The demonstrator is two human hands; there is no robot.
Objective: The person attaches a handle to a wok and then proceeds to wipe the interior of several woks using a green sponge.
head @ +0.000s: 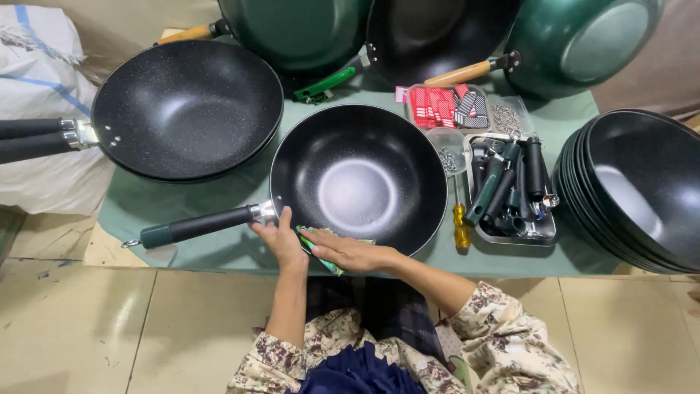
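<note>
left hand (281,241) fingers curled, right hand (343,252) flat, palm down
</note>
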